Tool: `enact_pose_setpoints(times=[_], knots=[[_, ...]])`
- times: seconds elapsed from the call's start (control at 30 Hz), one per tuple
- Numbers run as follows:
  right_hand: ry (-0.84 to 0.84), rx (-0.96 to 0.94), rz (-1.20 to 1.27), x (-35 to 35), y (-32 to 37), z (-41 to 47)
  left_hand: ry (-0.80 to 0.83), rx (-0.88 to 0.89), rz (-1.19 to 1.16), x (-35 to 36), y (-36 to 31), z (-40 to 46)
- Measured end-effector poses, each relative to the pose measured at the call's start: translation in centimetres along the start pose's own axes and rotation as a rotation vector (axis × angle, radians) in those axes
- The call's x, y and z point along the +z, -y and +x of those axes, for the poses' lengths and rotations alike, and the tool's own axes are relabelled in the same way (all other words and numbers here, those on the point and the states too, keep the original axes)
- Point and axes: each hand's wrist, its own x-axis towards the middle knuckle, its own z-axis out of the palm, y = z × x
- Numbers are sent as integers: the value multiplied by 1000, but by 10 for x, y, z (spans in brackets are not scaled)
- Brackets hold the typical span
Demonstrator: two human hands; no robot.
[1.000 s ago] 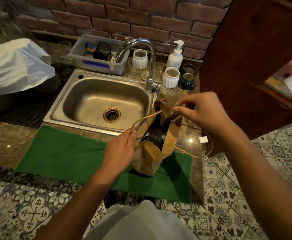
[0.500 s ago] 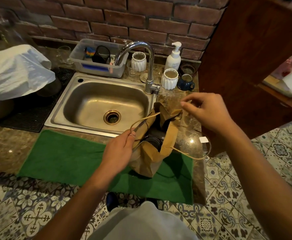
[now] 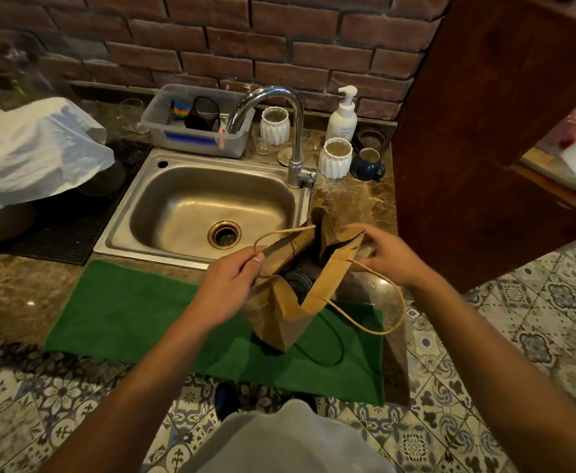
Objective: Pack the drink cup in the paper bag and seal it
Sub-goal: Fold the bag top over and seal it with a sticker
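- The drink cup (image 3: 298,279) stands inside the paper bag (image 3: 279,312); only its dark lid shows. I judge it could spill if the bag tips.
- The bag stands on the green mat (image 3: 136,312) just before the sink (image 3: 211,203). Its paper looks thin, light and easy to crease, so the top edges are the best place to hold.
- The left hand (image 3: 226,285) pinches the near-left edge by a handle.
- The right hand (image 3: 390,256) grips the far-right edge, fingers curled.
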Motion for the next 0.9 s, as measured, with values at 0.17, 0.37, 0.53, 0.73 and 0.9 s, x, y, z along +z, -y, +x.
enact_pose_setpoints(times=[0.17,0.37,0.53,0.73,0.9], knots=[[-131,-86,-14,18,8,17,-30,21,9,-1,-2,7],[-139,-118,-6,25,16,16,-34,45,40,-3,-6,12],[-193,-166,14,26,21,7,-19,66,42,-4,-7,18],[-76,-234,-25,18,22,2,52,78,3,-8,-7,25],[-148,-198,61,20,13,1,23,84,-38,-8,-2,21]])
